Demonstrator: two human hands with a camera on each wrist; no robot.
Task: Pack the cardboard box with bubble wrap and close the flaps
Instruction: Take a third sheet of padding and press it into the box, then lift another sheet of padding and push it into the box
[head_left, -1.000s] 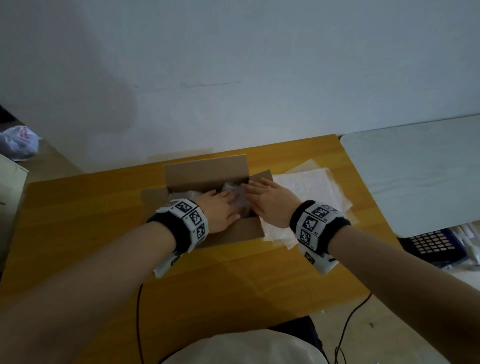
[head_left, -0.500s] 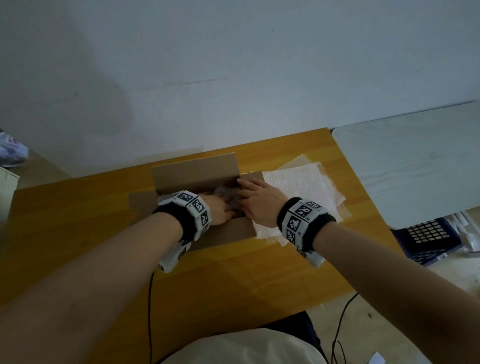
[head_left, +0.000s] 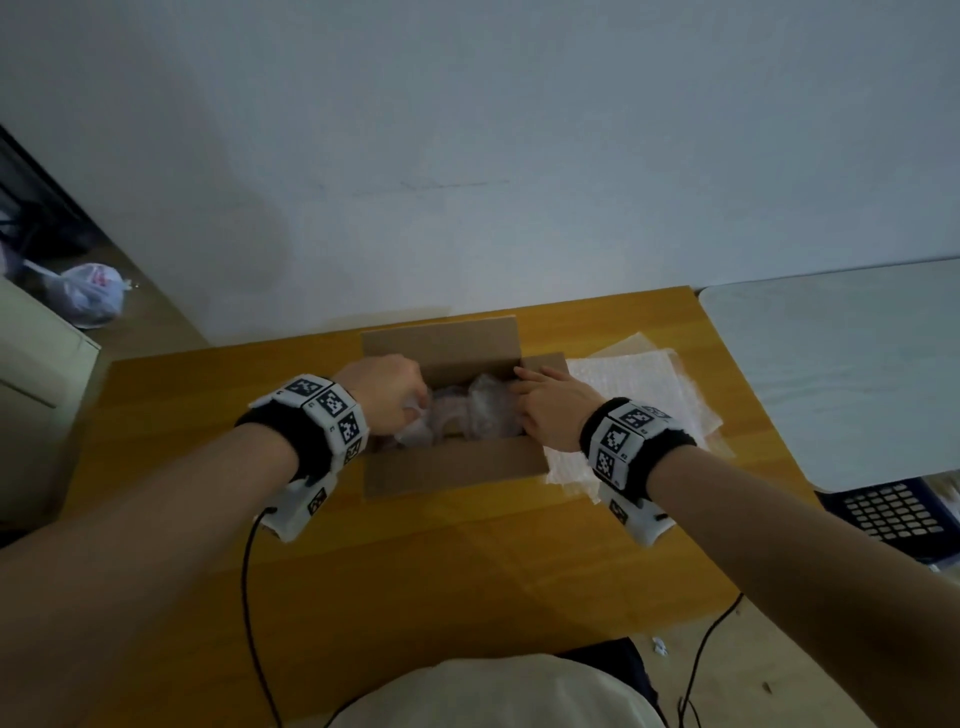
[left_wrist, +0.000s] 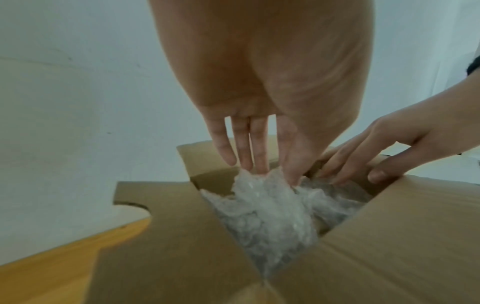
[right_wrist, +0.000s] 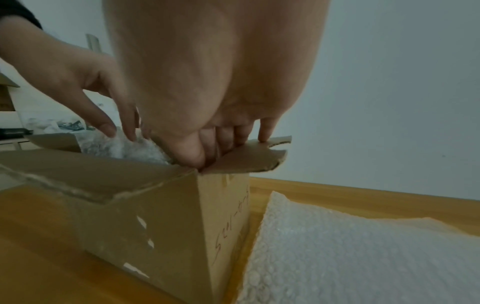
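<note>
A brown cardboard box (head_left: 452, 467) stands on the wooden table with all its flaps open. Crumpled bubble wrap (head_left: 467, 410) fills its inside. My left hand (head_left: 387, 402) reaches down into the left half of the box. In the left wrist view its straight fingers (left_wrist: 244, 148) press on the bubble wrap (left_wrist: 272, 209). My right hand (head_left: 550, 405) lies on the box's right edge. In the right wrist view its fingers (right_wrist: 228, 137) rest on the base of the right flap (right_wrist: 249, 158), with the thumb at the near corner. Neither hand holds anything.
A stack of flat bubble wrap sheets (head_left: 639, 384) lies on the wooden table (head_left: 467, 571) right of the box. A white table (head_left: 841, 364) adjoins on the right, with a blue crate (head_left: 883, 514) below it. The wall is close behind. Cables hang off the near edge.
Both hands were together over the middle of the wrap. Now they have spread: the left to the box's left side, the right to the right edge.
</note>
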